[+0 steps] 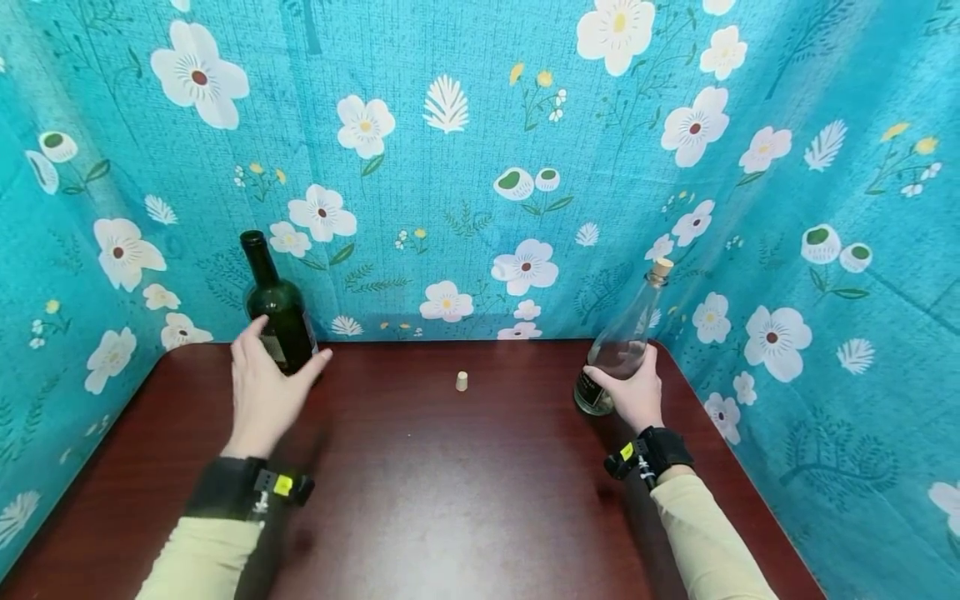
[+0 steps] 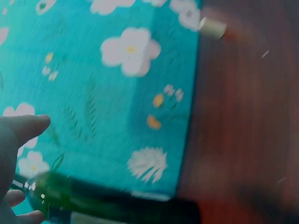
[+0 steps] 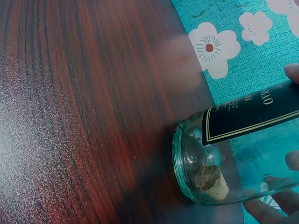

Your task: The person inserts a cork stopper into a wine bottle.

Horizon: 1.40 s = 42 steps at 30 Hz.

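At the back left, a dark green wine bottle stands upright on the table. My left hand is in front of it, thumb and fingers spread wide; in the left wrist view the fingertips overlap the bottle's shoulder. My right hand grips a clear glass bottle low on its body, with the thumb by its black label. This bottle leans to the right, its base close to the tabletop. A cork plugs its mouth, and a pale, brown-ended cork-like piece lies inside near the base.
A small loose cork stands between the bottles toward the back of the dark red-brown wooden table. Blue floral cloth hangs along the back and both sides. Each wrist wears a black strap with a small camera.
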### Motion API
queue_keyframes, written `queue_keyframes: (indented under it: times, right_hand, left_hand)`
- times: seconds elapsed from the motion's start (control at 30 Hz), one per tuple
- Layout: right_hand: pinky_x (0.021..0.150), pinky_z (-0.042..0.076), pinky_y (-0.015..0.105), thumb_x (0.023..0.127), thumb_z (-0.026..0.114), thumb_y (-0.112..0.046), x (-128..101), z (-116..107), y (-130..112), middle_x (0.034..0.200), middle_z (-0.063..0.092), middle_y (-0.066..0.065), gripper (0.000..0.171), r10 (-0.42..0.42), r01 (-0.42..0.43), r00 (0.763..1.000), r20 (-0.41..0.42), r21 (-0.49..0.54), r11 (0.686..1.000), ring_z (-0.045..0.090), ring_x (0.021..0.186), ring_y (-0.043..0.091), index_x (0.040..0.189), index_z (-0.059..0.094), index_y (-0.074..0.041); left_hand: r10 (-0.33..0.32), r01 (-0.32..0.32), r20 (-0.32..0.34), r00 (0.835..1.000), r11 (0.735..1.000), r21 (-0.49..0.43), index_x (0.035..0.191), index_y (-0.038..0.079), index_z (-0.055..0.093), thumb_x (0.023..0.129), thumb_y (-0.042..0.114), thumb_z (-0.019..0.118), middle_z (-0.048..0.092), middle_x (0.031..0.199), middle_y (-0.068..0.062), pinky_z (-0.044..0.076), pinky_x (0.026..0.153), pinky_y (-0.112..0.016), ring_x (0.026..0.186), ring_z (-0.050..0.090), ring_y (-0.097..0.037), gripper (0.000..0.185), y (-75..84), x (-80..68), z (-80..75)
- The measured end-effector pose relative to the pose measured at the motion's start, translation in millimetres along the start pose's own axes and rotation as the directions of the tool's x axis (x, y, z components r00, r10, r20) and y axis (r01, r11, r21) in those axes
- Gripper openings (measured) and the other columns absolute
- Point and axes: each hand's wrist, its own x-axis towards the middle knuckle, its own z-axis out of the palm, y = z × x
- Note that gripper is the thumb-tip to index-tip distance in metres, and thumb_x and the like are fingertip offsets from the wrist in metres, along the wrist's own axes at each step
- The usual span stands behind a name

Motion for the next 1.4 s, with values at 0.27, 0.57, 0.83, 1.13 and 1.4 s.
queue_keyframes:
  times: [0.27,0.57,0.83,1.13,1.4]
  right_hand:
    - [0.095,0.045,0.056,0.076,0.089,-0.050,-1.6,-0.5,-0.4,0.129,0.056,0.012,0.090,0.003,-0.003,1.000,0.013,-0.003,1.000,0.054,0.121,0.032,0.141,0.035,-0.019]
    - [0.095,0.045,0.055,0.077,0.089,-0.047,-4.3,-4.5,1.6,0.130,0.056,0.011,0.088,0.002,-0.003,1.000,0.025,0.017,1.000,0.054,0.121,0.032,0.141,0.035,-0.019]
    - [0.093,0.046,0.053,0.077,0.089,-0.047,-2.3,-5.3,3.7,0.128,0.056,0.009,0.086,-0.020,0.019,0.999,0.032,0.036,0.999,0.055,0.118,0.030,0.139,0.036,-0.018]
    - [0.094,0.046,0.054,0.078,0.089,-0.045,-0.1,-5.9,5.9,0.127,0.058,0.009,0.084,-0.032,0.031,0.999,0.028,0.028,0.999,0.056,0.117,0.030,0.138,0.036,-0.020]
    - [0.093,0.047,0.053,0.078,0.089,-0.044,1.0,-8.3,2.8,0.127,0.057,0.009,0.085,-0.038,0.037,0.999,0.024,0.033,0.999,0.056,0.117,0.029,0.139,0.036,-0.017]
  left_hand:
    - [-0.120,0.119,0.033,0.992,0.993,0.019,0.161,0.009,0.005,0.091,0.051,0.072,0.013,0.163,-0.023,0.024,0.112,-0.063,0.146,0.022,-0.044,0.106,-10.1,32.3,-12.0]
    - [-0.230,0.231,0.043,0.972,0.973,-0.023,0.161,0.019,-0.007,0.088,0.059,0.071,0.009,0.166,-0.019,0.024,0.113,-0.063,0.147,0.023,-0.045,0.115,-31.8,58.0,4.5]
    - [-0.237,0.239,0.054,0.970,0.970,-0.036,0.161,0.018,-0.009,0.089,0.058,0.071,0.009,0.167,-0.018,0.025,0.111,-0.064,0.144,0.027,-0.049,0.114,-45.6,63.8,14.5]
    - [-0.237,0.237,0.096,0.967,0.971,0.012,0.159,0.008,0.004,0.093,0.056,0.067,0.022,0.158,-0.028,0.024,0.109,-0.068,0.141,0.027,-0.052,0.104,-53.2,60.8,22.8]
    - [-0.210,0.208,0.096,0.973,0.978,0.031,0.159,0.007,0.009,0.093,0.058,0.065,0.032,0.152,-0.031,0.029,0.105,-0.071,0.135,0.035,-0.055,0.100,-41.6,66.3,20.3]
